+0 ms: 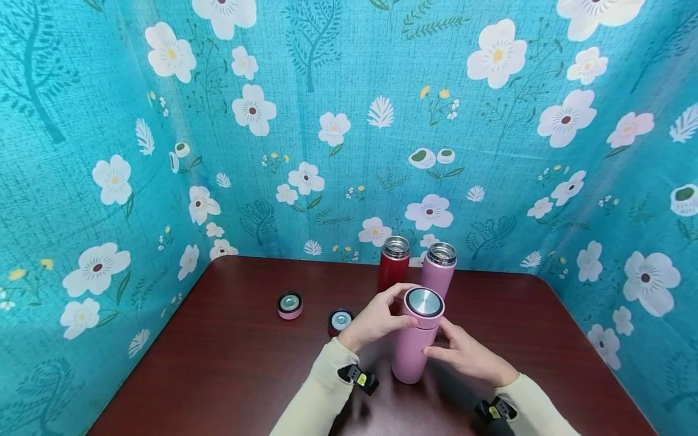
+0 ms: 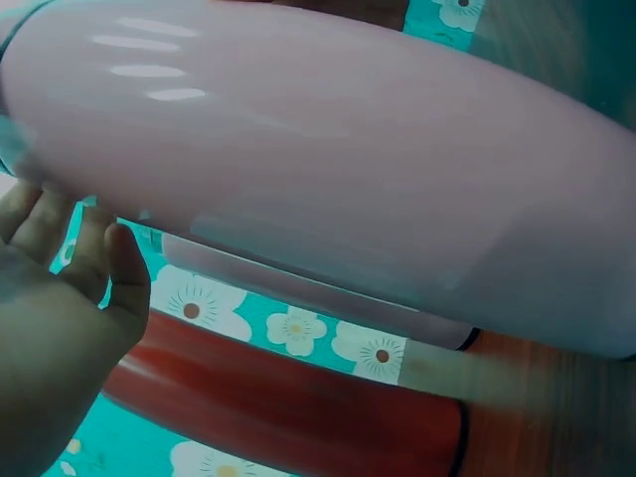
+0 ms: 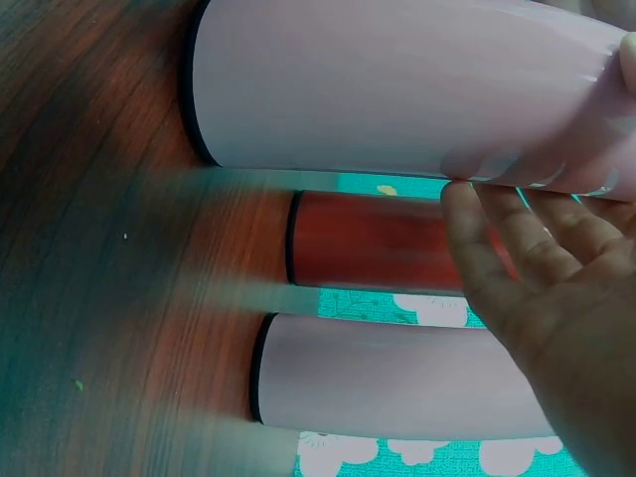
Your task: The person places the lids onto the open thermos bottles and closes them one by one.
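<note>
A pink thermos bottle [image 1: 411, 354] with its lid [image 1: 425, 303] on stands between my two hands, near the front of the table. My left hand [image 1: 376, 320] holds the bottle at its lid end, thumb on the near side and fingers round the back. Lower down, my right hand [image 1: 470, 356] grips the bottle's body from the right, thumb in front. In the right wrist view, fingers [image 3: 472, 234] touch the far side of the pink wall. Whether the base rests fully on the table cannot be told.
Behind stand an open red thermos bottle [image 1: 391, 269] and an open pink one [image 1: 437, 272], both lidless. Left of them lie an upturned pink lid [image 1: 290, 306] and a red lid [image 1: 340, 319] partly behind my left hand. Floral cloth [image 1: 327, 151] surrounds the dark table [image 1: 245, 363].
</note>
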The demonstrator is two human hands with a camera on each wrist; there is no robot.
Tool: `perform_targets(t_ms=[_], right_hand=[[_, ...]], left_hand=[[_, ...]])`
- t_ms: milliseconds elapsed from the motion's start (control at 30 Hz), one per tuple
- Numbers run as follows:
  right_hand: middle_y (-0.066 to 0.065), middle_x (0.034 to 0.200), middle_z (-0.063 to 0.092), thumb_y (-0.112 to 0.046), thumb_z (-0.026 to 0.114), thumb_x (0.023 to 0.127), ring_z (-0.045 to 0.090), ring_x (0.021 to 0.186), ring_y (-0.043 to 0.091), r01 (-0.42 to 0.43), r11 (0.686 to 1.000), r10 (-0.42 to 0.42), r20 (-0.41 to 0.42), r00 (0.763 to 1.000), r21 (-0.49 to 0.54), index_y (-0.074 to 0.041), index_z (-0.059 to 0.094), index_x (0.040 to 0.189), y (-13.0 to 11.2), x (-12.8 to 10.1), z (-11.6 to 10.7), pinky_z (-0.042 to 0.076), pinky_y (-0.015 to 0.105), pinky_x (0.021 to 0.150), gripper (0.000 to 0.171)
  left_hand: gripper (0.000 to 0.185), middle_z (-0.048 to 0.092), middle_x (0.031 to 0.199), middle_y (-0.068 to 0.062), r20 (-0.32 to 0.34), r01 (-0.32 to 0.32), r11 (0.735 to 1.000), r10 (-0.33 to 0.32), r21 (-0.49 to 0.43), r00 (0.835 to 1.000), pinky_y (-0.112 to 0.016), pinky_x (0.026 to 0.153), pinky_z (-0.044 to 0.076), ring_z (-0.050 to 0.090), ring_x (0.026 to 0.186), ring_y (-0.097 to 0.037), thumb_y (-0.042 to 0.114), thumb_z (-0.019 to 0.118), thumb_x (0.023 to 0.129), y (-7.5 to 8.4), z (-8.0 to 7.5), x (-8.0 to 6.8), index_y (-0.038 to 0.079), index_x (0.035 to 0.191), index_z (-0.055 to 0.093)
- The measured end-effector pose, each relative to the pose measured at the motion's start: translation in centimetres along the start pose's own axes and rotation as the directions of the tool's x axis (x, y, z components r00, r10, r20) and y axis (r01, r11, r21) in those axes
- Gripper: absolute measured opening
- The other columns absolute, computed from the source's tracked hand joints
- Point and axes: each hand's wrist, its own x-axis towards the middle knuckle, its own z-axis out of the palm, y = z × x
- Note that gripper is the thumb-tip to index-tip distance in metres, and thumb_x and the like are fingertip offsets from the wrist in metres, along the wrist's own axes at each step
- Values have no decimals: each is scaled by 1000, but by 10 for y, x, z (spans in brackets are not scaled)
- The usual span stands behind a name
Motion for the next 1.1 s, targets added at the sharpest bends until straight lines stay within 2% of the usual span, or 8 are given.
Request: perform_targets(t_ms=[133,267,400,600,800,967,1100], right_hand=[[11,140,41,-11,62,92,54,115,18,-18,1000,18,-2,1000,6,-21,23,148,0,1,1,48,29,88,69],[11,141,40,-11,63,91,54,116,18,-25,999,25,-9,1000,22,-22,23,149,1,0,2,48,30,89,71],[12,141,40,-10,63,91,54,116,19,-9,1000,10,-14,1000,19,-20,22,149,0,-1,2,48,30,89,71],[10,143,38,-10,63,91,53,117,18,-26,1000,26,-8,1000,15,-23,21,149,1,0,1,48,32,89,72],[10,143,38,-10,62,91,52,117,18,-22,1000,22,-4,1000,-2,-22,22,149,2,0,1,48,32,89,71],[9,142,40,-10,63,91,53,117,19,-22,1000,22,-13,1000,2,-24,23,148,2,0,1,48,29,88,72],[9,142,40,-10,64,90,53,116,19,-23,1000,23,-24,999,5,-24,23,148,1,0,0,48,29,88,72]], left_hand=[[59,54,125,3,35,2,999,0,-49,999,-31,90,46,50,111,-9,34,68,87,-5,-2,-1,19,138,43],[62,53,127,0,52,-33,999,34,-20,998,-32,90,45,49,111,-9,43,62,88,-5,-1,-3,19,141,40],[60,52,126,1,18,-62,998,61,21,998,-33,88,47,49,110,-10,34,66,87,-1,2,-3,19,140,41],[59,54,122,6,-40,-7,998,10,57,999,-30,85,48,51,108,-10,23,72,83,3,4,-3,23,136,47],[59,56,122,7,-10,11,999,-11,45,1000,-30,86,48,51,108,-9,27,72,83,1,0,-2,23,136,47],[61,53,126,6,18,-29,999,28,40,999,-31,88,46,48,111,-9,31,69,85,3,-1,-2,22,140,43],[64,52,127,6,11,-52,998,52,42,999,-31,88,46,48,111,-9,33,69,84,4,1,-2,21,141,41]])
